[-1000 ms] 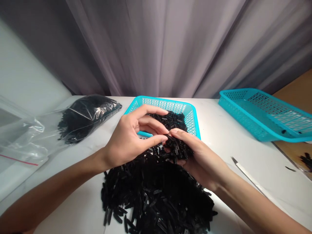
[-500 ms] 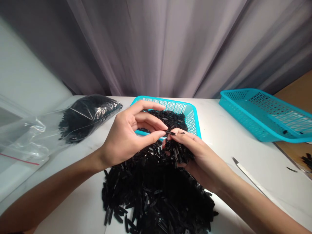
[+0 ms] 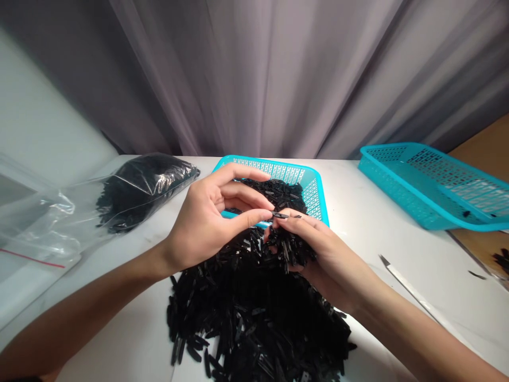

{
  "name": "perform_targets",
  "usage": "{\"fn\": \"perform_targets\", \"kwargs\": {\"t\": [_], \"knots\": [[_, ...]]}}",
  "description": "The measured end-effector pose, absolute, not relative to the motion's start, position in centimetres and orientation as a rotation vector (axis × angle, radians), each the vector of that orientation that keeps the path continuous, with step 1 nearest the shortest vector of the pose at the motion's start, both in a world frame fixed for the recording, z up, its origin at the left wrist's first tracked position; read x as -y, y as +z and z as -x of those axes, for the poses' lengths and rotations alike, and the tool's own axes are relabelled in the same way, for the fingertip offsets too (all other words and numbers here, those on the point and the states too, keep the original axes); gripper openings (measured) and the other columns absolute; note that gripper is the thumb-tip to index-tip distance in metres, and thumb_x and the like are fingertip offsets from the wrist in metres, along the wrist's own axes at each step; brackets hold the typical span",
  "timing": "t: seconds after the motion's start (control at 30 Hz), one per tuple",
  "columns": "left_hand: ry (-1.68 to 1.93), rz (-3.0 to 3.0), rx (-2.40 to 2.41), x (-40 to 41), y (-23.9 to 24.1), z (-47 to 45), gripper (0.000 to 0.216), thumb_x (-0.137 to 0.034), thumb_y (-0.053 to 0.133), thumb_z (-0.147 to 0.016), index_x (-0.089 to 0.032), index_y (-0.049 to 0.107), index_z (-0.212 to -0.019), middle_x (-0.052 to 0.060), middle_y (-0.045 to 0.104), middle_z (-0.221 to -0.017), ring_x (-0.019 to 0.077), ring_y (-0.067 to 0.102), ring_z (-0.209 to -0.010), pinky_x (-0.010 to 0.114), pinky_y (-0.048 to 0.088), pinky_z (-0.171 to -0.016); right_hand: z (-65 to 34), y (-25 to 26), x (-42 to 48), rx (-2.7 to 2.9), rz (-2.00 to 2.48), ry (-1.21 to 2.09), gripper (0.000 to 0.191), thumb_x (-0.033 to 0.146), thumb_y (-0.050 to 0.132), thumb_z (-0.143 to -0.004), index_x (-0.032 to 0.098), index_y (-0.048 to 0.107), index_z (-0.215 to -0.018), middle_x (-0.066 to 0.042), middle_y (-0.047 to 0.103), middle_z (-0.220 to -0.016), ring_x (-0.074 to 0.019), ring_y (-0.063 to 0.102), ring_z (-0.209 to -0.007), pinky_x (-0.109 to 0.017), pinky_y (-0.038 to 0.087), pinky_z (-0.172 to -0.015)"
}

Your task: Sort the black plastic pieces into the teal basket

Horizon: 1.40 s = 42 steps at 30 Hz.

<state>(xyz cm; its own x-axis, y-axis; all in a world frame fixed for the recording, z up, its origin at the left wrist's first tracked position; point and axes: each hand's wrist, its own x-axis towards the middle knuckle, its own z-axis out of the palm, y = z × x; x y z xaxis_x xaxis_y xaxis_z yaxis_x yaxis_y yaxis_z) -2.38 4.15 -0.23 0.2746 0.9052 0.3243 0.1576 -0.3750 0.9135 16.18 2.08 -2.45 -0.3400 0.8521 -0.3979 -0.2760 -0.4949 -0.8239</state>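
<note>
Between thumb and finger, my left hand [image 3: 217,215] pinches one end of a small, slim black plastic piece [image 3: 280,215]; its other fingers are curved and spread. The piece's other end meets the thumb and forefinger of my right hand [image 3: 318,239]. That hand is also closed around a bunch of similar black pieces [image 3: 292,246], which show below its thumb. Beneath both hands, a large heap of black pieces [image 3: 254,318] lies on the white table. Just behind them is a turquoise basket [image 3: 324,199], partly filled with the same pieces and partly hidden by my hands.
On the left lies a clear zip bag [image 3: 147,185] full of black pieces. A second turquoise basket [image 3: 401,193] stands at the right with a few bits in it. A pointed, pale-handled tool [image 3: 407,286] lies near my right forearm. A grey curtain [image 3: 262,79] hangs behind the table.
The slim black piece has turned slightly in my fingertips, so a lighter flat face with markings shows. Both hands stay almost where they were.
</note>
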Motion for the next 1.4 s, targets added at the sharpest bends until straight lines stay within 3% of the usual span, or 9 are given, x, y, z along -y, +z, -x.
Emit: {"fn": "perform_targets", "kwargs": {"t": [0.2, 0.43, 0.5, 0.6, 0.63, 0.73, 0.8, 1.17, 1.4], "knots": [[1.162, -1.712, -0.946, -4.3, -0.4, 2.2, 0.035, -0.019, 0.078, -0.082, -0.019, 0.062, -0.113, 0.0, 0.077, -0.087, 0.0125, 0.075, -0.082, 0.019, 0.061, -0.079, -16.2, -2.4, -1.9, 0.879, 1.097, 1.911, 0.023, 0.041, 0.074, -0.082, 0.02, 0.062, -0.08, 0.001, 0.053, -0.078, -0.0122, 0.047, -0.07, -0.019, 0.039, -0.052], [1.196, -1.743, -1.011, -4.6, -0.6, 2.3, 0.031, -0.024, 0.077, -0.083, -0.019, 0.064, -0.11, 0.001, 0.076, -0.086, 0.0153, 0.075, -0.084, 0.023, 0.061, -0.08, -16.0, -2.2, -1.9, 0.89, 1.107, 1.904, 0.027, 0.043, 0.073, -0.083, 0.02, 0.059, -0.078, 0.001, 0.052, -0.079, -0.012, 0.046, -0.069, -0.018, 0.037, -0.05], [1.263, -1.811, -1.095, -5.3, -1.2, 2.5, 0.032, -0.024, 0.074, -0.086, -0.019, 0.063, -0.115, 0.003, 0.076, -0.094, 0.0167, 0.074, -0.093, 0.025, 0.06, -0.085, -15.9, -2.3, -1.9, 0.892, 1.097, 1.91, 0.028, 0.043, 0.072, -0.084, 0.02, 0.058, -0.077, 0.001, 0.053, -0.079, -0.0121, 0.047, -0.07, -0.018, 0.039, -0.051], [1.368, -2.004, -1.208, -6.4, -2.0, 2.8, 0.043, -0.021, 0.071, -0.086, -0.019, 0.059, -0.128, 0.007, 0.069, -0.123, 0.0194, 0.064, -0.118, 0.028, 0.056, -0.093, -16.0, -2.6, -2.0, 0.878, 1.089, 1.913, 0.026, 0.042, 0.073, -0.083, 0.02, 0.058, -0.079, 0.0, 0.055, -0.082, -0.0129, 0.05, -0.073, -0.018, 0.042, -0.052], [1.342, -2.063, -1.194, -6.5, -2.0, 2.8, 0.041, -0.021, 0.071, -0.086, -0.019, 0.061, -0.126, 0.007, 0.068, -0.125, 0.0188, 0.064, -0.117, 0.027, 0.056, -0.092, -16.0, -2.8, -2.1, 0.868, 1.085, 1.908, 0.026, 0.041, 0.074, -0.083, 0.02, 0.059, -0.08, 0.0, 0.055, -0.082, -0.013, 0.05, -0.074, -0.018, 0.043, -0.052], [1.12, -2.163, -1.031, -5.7, -1.5, 2.6, 0.013, -0.023, 0.069, -0.089, -0.018, 0.072, -0.1, 0.001, 0.074, -0.098, 0.0123, 0.069, -0.088, 0.021, 0.055, -0.076, -16.0, -3.1, -2.2, 0.835, 1.058, 1.877, 0.024, 0.04, 0.075, -0.082, 0.02, 0.061, -0.081, 0.001, 0.052, -0.08, -0.0118, 0.048, -0.072, -0.016, 0.041, -0.049], [1.034, -2.201, -0.967, -4.7, -0.9, 2.3, 0.005, -0.019, 0.071, -0.087, -0.017, 0.074, -0.089, -0.001, 0.075, -0.086, 0.0097, 0.068, -0.079, 0.019, 0.054, -0.071, -16.0, -3.3, -2.3, 0.824, 1.043, 1.857, 0.023, 0.039, 0.074, -0.083, 0.02, 0.061, -0.081, 0.002, 0.05, -0.078, -0.0109, 0.046, -0.07, -0.015, 0.04, -0.048], [1.023, -1.953, -1.038, -4.3, -0.6, 2.2, 0.006, -0.014, 0.072, -0.082, -0.018, 0.075, -0.085, -0.003, 0.076, -0.084, 0.0082, 0.071, -0.078, 0.013, 0.057, -0.075, -16.1, -3.4, -2.2, 0.812, 1.034, 1.793, 0.023, 0.039, 0.071, -0.086, 0.02, 0.061, -0.079, 0.003, 0.05, -0.077, -0.0096, 0.044, -0.067, -0.015, 0.039, -0.046], [1.072, -1.851, -1.029, -4.5, -0.3, 2.5, 0.006, -0.016, 0.074, -0.083, -0.017, 0.075, -0.088, -0.002, 0.076, -0.085, 0.0083, 0.072, -0.08, 0.012, 0.058, -0.076, -16.2, -3.6, -2.3, 0.788, 1.056, 1.819, 0.024, 0.042, 0.074, -0.084, 0.019, 0.067, -0.082, -0.001, 0.059, -0.085, -0.0127, 0.052, -0.076, -0.016, 0.043, -0.05]]}}
